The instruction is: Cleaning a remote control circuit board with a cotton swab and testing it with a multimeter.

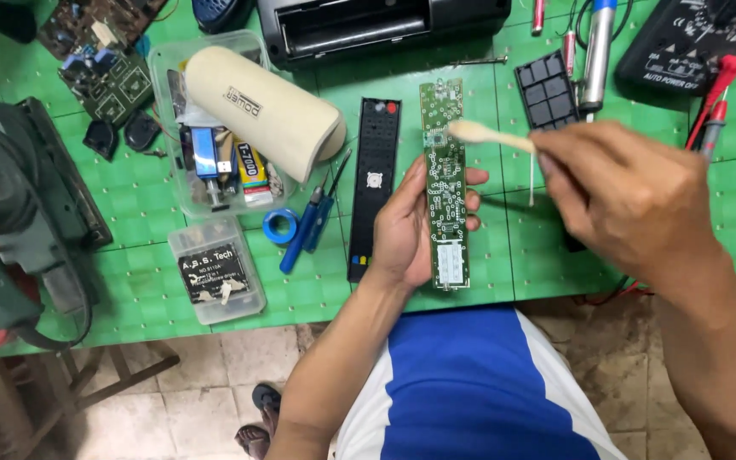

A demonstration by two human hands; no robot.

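The left hand point(406, 226) cradles a long green circuit board point(445, 183), fingers curled round it. The right hand point(632, 196) pinches a pale brush point(487, 135) over its far end. Hard scrubbing could lift small parts.

Left hand point(411, 226) cupped palm-up, right hand point(632, 200) pinching.

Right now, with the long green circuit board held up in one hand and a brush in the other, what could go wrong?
1. The left hand grips the circuit board only along its lower half, so brush pressure near the top could flex or tip it.
2. The brush in the right hand looks blurred; a hard stroke might snag small parts.
3. If it slips, the board could drop onto the black remote cover or screwdrivers beside it.
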